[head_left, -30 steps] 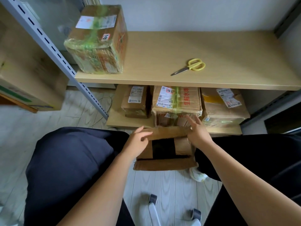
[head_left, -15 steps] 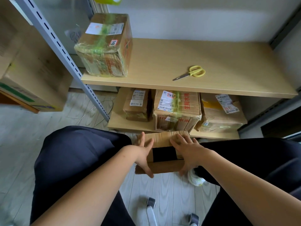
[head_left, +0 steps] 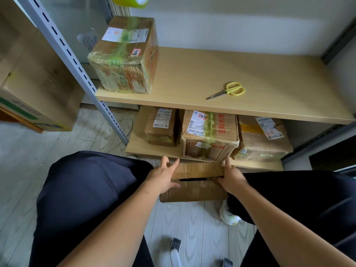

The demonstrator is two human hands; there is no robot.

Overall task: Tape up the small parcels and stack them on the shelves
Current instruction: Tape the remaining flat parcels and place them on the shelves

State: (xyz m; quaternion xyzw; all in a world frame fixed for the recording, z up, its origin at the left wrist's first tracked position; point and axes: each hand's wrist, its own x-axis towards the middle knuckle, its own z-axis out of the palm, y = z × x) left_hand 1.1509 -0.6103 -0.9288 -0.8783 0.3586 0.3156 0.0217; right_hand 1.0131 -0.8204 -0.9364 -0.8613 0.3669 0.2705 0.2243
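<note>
Cardboard flaps are being pressed shut on a small open box (head_left: 194,187) that sits low between the knees of a seated person, just in front of the near edge of the lower shelf (head_left: 138,145). The left hand (head_left: 163,177) lies against the box's left end with fingers straight and spread, thumb under the far flap; the right hand (head_left: 230,175) grips the right end, its thumb raised and its fingers curled over the flap edge. Only a thin dark gap shows between the 2 flaps, so nothing can be told of the contents, and no fresh tape is visible across that seam. By the look of it, 4 parcels are finished: 1 taped parcel (head_left: 125,54) wrapped in green-tinted tape stands at the far left of the upper shelf (head_left: 250,78), and 3 labelled parcels stand side by side below, a small one (head_left: 160,130) on the left, a larger one (head_left: 210,133) in the middle and a third (head_left: 264,139) on the right. Yellow-handled scissors (head_left: 229,90) lie on the upper shelf, well apart from the box. A green tape roll (head_left: 131,0) shows at the top edge of the view. Left to do, judging from this: tape the seam, then shelve the box, with most of the upper shelf unoccupied.
</note>
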